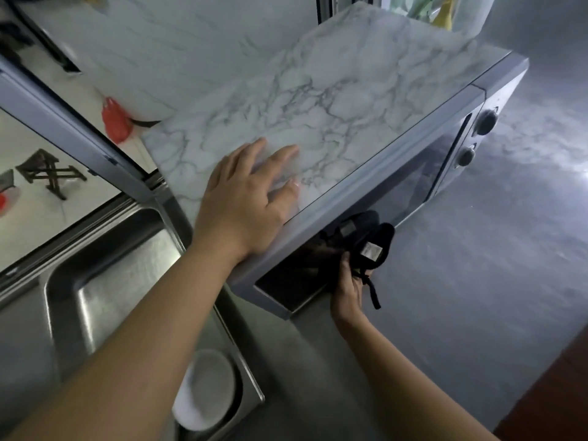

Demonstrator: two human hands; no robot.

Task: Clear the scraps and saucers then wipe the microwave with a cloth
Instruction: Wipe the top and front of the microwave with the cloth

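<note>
The microwave (423, 173) stands on a grey counter, its top covered with a marble-patterned sheet (318, 100). My left hand (248, 198) rests flat on that top near the front left corner, fingers spread. Below it, my right hand (348, 288) grips a dark cloth (377, 246) with a small pale label, held against the dark glass door at its lower left. A cloth strap dangles by my wrist. White saucers (206, 389) sit stacked at the sink's right end.
A steel sink (105, 288) lies to the left of the microwave. Two round knobs (485, 122) sit on the microwave's right panel. The grey counter (477, 281) spreads to the right. A window frame (63, 122) runs behind the sink, and a brown edge (560, 377) shows at the lower right.
</note>
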